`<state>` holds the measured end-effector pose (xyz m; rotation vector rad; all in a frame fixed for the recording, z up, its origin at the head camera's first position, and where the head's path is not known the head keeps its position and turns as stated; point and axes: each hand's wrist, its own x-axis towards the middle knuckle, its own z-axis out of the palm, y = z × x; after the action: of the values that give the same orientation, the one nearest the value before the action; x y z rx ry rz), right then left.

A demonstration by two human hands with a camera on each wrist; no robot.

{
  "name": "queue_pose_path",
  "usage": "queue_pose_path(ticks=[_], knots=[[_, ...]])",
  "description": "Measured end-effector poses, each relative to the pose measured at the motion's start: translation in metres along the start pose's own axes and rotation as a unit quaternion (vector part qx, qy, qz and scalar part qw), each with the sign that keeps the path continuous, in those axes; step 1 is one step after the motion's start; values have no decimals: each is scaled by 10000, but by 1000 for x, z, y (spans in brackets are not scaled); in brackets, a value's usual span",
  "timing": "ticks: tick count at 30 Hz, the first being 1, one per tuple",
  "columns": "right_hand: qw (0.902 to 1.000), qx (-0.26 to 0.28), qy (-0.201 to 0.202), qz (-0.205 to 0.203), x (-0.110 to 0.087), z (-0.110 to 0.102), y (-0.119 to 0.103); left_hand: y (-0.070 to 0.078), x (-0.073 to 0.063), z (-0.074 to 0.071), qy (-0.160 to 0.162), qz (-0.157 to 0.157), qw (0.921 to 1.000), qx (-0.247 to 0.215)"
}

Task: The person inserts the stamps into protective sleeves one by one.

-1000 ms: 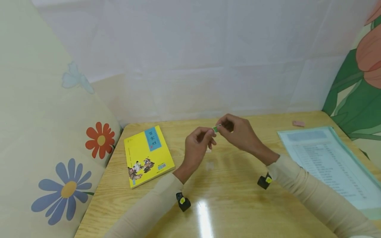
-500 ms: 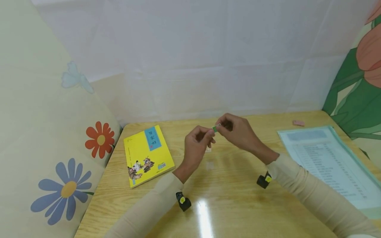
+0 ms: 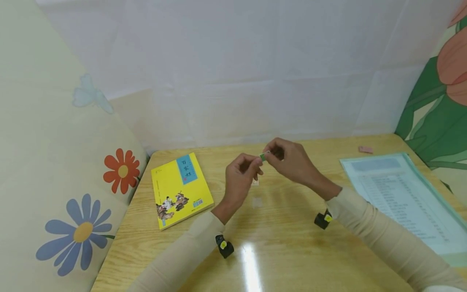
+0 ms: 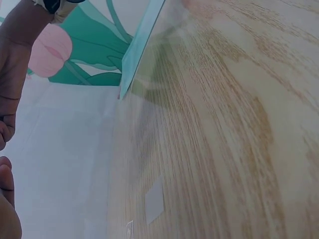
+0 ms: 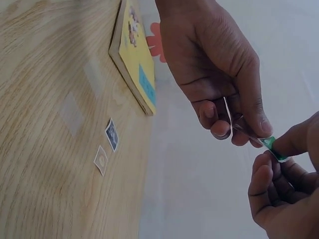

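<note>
Above the table, both hands meet over a small green stamp-like piece with a pale edge [image 5: 270, 143]. My left hand [image 3: 238, 178] pinches its near end between thumb and fingers, and a thin clear film [image 5: 228, 110] shows among those fingers in the right wrist view. My right hand [image 3: 294, 160] pinches the other end with thumb and forefinger. Only part of the piece shows between the fingertips. Below, two small white-bordered stamp-like pieces, one dark [image 5: 111, 134] and one pale [image 5: 100, 160], lie on the table near two translucent squares [image 5: 71, 113].
A yellow book [image 3: 178, 202] lies on the table [image 3: 288, 251] to the left. At the right is a printed sheet in a teal-edged folder [image 3: 397, 194], with a small pink block [image 3: 366, 149] behind it. A white cloth wall [image 3: 226, 109] closes off the back.
</note>
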<state>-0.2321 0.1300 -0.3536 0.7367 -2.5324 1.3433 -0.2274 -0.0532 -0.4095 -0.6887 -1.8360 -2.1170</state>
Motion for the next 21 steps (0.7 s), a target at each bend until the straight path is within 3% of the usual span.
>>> queue_pose_path(ticks=[21], knots=[[9995,-97,-98,-289,-1,-2,1,4,0,1,-21,-214,9997,120]])
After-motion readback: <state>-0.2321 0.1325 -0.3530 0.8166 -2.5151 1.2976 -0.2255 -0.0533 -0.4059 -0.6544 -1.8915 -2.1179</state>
